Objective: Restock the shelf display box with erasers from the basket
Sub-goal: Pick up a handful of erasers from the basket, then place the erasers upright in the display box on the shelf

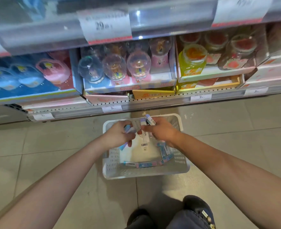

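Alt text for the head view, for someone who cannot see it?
Both hands hold erasers over a white basket on the floor: left hand, right hand. More erasers lie inside it, and toy-filled shelves stand behind.

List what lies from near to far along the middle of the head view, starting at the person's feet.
Dark shoes → white basket → loose erasers on its floor → left hand and right hand, both holding erasers → shelf edge price tag → snow globes.
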The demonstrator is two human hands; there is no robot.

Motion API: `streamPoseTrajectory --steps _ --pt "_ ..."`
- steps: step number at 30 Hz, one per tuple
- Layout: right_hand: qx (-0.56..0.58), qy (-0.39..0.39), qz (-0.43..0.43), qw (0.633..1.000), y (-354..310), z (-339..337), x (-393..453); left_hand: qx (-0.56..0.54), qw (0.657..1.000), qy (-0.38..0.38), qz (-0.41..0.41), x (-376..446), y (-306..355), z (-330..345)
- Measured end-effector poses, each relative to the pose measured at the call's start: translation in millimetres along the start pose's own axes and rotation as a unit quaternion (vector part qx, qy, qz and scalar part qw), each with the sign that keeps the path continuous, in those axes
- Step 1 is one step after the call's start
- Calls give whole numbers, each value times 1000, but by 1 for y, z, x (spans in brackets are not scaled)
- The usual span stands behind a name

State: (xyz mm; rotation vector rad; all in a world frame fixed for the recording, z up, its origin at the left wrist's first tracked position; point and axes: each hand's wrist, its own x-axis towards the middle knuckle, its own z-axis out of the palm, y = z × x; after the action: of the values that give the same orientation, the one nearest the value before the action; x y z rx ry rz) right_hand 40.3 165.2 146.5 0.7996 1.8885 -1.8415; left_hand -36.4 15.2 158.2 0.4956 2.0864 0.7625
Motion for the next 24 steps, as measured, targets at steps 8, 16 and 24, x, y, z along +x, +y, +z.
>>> streamPoseTrajectory --steps 8,16,24 --pt "39 3 -75 996 -130 -11 -110 -157 981 113 -26 -93 122 -75" --pt "55 6 -135 989 -281 -22 -247 -188 968 152 60 -221 250 -165" --pt "69 9 -171 983 -423 -26 -372 -199 968 60 141 -344 377 -262"
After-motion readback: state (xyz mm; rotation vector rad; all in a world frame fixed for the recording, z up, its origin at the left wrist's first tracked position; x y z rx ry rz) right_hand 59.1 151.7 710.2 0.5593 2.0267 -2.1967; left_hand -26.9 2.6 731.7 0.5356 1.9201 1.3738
